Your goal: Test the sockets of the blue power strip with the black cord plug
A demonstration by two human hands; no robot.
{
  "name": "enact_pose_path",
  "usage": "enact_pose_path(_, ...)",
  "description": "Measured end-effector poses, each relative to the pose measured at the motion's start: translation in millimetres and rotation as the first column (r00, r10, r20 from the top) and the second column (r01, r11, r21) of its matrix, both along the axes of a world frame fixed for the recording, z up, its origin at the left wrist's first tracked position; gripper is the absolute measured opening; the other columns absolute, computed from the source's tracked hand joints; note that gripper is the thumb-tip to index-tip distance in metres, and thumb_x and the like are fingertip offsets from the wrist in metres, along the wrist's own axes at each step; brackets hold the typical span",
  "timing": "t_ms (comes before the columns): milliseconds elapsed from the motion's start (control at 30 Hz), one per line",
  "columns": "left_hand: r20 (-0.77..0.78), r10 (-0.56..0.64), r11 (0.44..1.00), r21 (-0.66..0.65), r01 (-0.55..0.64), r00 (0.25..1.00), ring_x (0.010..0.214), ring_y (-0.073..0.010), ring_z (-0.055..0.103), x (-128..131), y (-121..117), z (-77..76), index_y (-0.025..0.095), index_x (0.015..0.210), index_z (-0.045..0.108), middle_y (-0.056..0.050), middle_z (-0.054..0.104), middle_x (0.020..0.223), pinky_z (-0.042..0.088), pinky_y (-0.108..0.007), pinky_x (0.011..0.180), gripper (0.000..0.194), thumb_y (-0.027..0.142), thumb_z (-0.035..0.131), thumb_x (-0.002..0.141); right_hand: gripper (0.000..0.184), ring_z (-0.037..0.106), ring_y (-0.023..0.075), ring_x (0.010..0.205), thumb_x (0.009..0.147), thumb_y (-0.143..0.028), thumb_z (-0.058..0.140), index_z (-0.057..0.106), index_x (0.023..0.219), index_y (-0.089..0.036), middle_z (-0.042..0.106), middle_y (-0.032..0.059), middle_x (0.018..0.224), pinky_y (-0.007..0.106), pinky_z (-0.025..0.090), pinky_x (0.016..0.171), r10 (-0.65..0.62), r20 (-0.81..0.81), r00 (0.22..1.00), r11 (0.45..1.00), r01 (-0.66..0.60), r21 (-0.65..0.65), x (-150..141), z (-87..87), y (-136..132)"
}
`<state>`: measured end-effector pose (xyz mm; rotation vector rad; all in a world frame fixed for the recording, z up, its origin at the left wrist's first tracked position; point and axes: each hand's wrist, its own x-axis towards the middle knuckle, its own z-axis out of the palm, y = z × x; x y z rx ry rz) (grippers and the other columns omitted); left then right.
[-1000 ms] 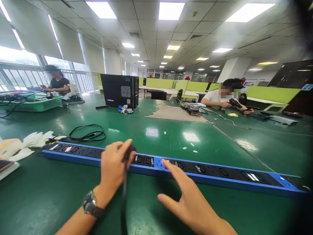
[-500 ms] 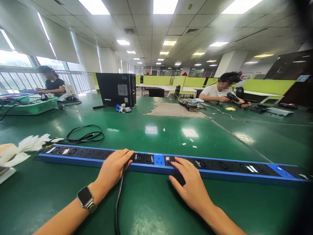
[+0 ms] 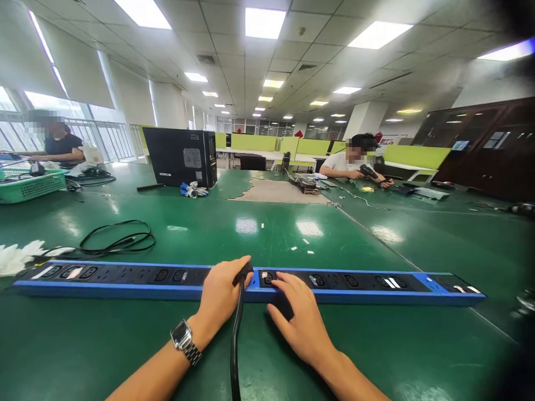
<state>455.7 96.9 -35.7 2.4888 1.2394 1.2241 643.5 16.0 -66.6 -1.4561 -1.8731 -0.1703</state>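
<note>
A long blue-edged power strip (image 3: 117, 289) with black sockets lies across the green table. My left hand (image 3: 221, 287), with a watch (image 3: 181, 334) on its wrist, closes round a black power plug (image 3: 244, 273) over the blue socket section near the strip's middle. From it a thick black cord (image 3: 236, 351) runs down towards me. Whether the plug sits in a socket cannot be seen, as my fingers cover it. My right hand (image 3: 303, 320) rests just right of it, fingers apart, fingertips at the strip and holding nothing.
Behind the strip lie a coiled black cable (image 3: 117, 239) and small white scraps (image 3: 310, 252). A black computer case (image 3: 179, 156), gloves (image 3: 193, 190) and a green basket (image 3: 33, 188) stand farther back. Two people sit beyond, one (image 3: 351, 161) holding a dark tool.
My left hand has moved right along the strip with the plug, from the black sockets to the blue section. My right hand stays at the same sockets. The view has turned slightly right.
</note>
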Motion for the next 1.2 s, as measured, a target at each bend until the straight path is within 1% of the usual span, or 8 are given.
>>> enact_pose_path(167,-0.066,-0.078,0.992,0.095,0.084,0.995,0.097,-0.0211,0.067,-1.3,-1.3,-7.2,0.023,0.127,0.057,-0.006,0.073,0.11,0.052,-0.037,0.086,0.035,0.025,0.056,0.092,0.034,0.052,0.0277,0.121,0.084,-0.027,0.059,0.059,0.118,-0.021,0.06,0.011,0.128,0.05,0.043,0.1,-0.028,-0.034,0.999,1.0,0.028,0.002,-5.0,1.8,1.4)
enact_pose_path(433,-0.055,-0.02,0.998,0.066,0.024,0.998,0.094,-0.0206,0.068,4.5,-4.1,-8.1,0.025,0.123,0.06,-0.004,0.074,0.106,0.051,-0.041,0.09,0.032,0.024,0.058,0.091,0.032,0.052,0.0272,0.119,0.084,-0.027,0.06,0.059,0.116,-0.022,0.06,0.009,0.127,0.05,0.041,0.099,-0.031,-0.034,0.999,0.999,0.032,0.017,-8.7,3.0,4.7)
enact_pose_path(667,-0.156,-0.048,0.989,0.129,0.068,0.987,0.111,-0.0277,0.061,4.2,-6.5,-9.3,0.025,0.122,0.062,-0.005,0.07,0.118,0.05,-0.047,0.092,0.039,0.015,0.059,0.085,0.036,0.051,0.0263,0.119,0.084,-0.03,0.06,0.056,0.119,-0.021,0.059,0.0093,0.127,0.047,0.039,0.1,-0.008,-0.037,0.999,1.0,0.009,0.022,-7.7,5.2,1.6)
enact_pose_path(833,0.199,-0.095,0.991,0.107,0.075,0.975,0.096,-0.0191,0.067,2.2,-4.4,-13.8,0.024,0.115,0.063,-0.004,0.073,0.105,0.053,-0.034,0.085,0.028,0.021,0.059,0.087,0.039,0.056,0.0227,0.088,0.087,-0.043,0.057,0.058,0.117,-0.018,0.065,0.0081,0.097,0.037,0.045,0.077,0.04,0.013,0.999,0.995,-0.041,0.094,-24.0,25.4,20.3)
enact_pose_path(933,0.184,-0.148,0.962,0.254,0.099,0.972,0.093,-0.0199,0.066,2.0,-7.2,-12.5,0.021,0.122,0.057,-0.006,0.072,0.103,0.052,-0.034,0.082,0.034,0.026,0.058,0.089,0.042,0.053,0.0196,0.071,0.088,-0.047,0.052,0.06,0.113,-0.014,0.064,0.0061,0.081,0.033,0.04,0.063,0.134,0.091,0.987,0.966,-0.15,0.209,-35.6,40.8,28.8)
enact_pose_path(1000,0.109,-0.21,0.924,0.345,0.161,0.972,0.092,-0.0198,0.065,4.6,-11.6,-9.7,0.02,0.127,0.054,-0.007,0.072,0.102,0.051,-0.034,0.082,0.036,0.026,0.055,0.091,0.033,0.052,0.0187,0.067,0.09,-0.043,0.051,0.064,0.101,-0.015,0.062,0.0046,0.074,0.032,0.038,0.06,0.126,0.138,0.982,0.955,-0.158,0.252,-33.0,48.3,27.5)
enact_pose_path(1133,-0.046,-0.197,0.932,0.302,0.202,0.979,0.107,-0.026,0.061,12.3,-18.4,-6.1,0.017,0.135,0.045,-0.012,0.067,0.118,0.046,-0.041,0.092,0.056,0.037,0.064,0.086,0.025,0.059,0.0195,0.077,0.094,-0.032,0.047,0.066,0.098,-0.017,0.069,0.0069,0.085,0.033,0.044,0.071,-0.044,0.066,0.997,0.969,0.027,0.247,11.1,49.9,18.1)
enact_pose_path(1200,-0.097,-0.125,0.956,0.255,0.147,0.987,0.113,-0.0295,0.057,14.2,-18.8,-7.0,0.015,0.136,0.044,-0.013,0.065,0.123,0.044,-0.045,0.095,0.063,0.038,0.068,0.083,0.032,0.063,0.0208,0.084,0.095,-0.042,0.047,0.067,0.104,-0.02,0.072,0.0067,0.095,0.034,0.047,0.077,-0.207,-0.058,0.977,0.97,0.213,0.121,41.6,44.3,15.3)
